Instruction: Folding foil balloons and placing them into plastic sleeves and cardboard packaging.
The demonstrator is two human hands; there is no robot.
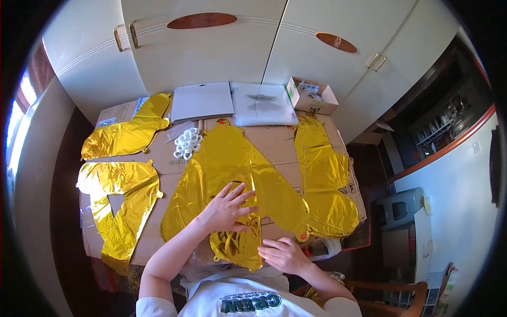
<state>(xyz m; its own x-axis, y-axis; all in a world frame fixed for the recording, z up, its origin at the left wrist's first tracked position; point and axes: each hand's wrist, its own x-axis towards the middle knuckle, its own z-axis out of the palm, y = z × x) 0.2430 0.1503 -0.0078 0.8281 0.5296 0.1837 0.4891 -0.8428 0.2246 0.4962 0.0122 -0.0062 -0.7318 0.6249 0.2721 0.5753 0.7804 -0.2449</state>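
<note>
In front of me a large flat gold foil balloon [227, 148] lies spread on cardboard. A narrower strip of gold foil balloon [237, 248] reaches from its middle toward my body; whether it is a fold or a separate piece I cannot tell. My left hand [227, 211] rests flat across this foil with its fingers spread. At the strip's right edge, my right hand [285, 255] has its fingers bent together on the foil's rim. The fingertips partly hide the grip.
More flat gold foil balloons lie at the far left [119, 138], near left [127, 211] and right [325, 185]. White rings [188, 142] are heaped beyond the middle. Farther back stand a grey-white flat sheet [202, 101], a clear plastic packet [264, 104] and an open box [312, 96], before cabinets [211, 58].
</note>
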